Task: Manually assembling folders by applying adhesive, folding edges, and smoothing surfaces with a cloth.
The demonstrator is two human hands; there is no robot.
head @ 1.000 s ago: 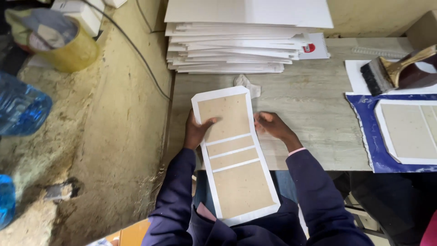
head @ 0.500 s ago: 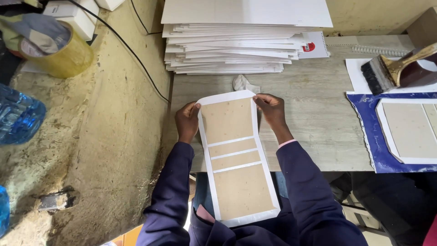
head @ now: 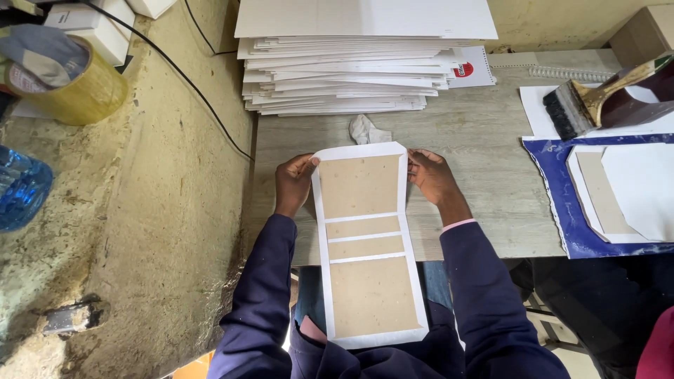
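Both hands: left hand, right hand pinch cover board edges | blue bottle contents unclear

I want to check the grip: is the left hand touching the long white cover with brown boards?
Touching. The head view shows the left hand with its fingertips on the left edge of the white cover, near its far end.

Two hands, one cover, one brush, one rag.
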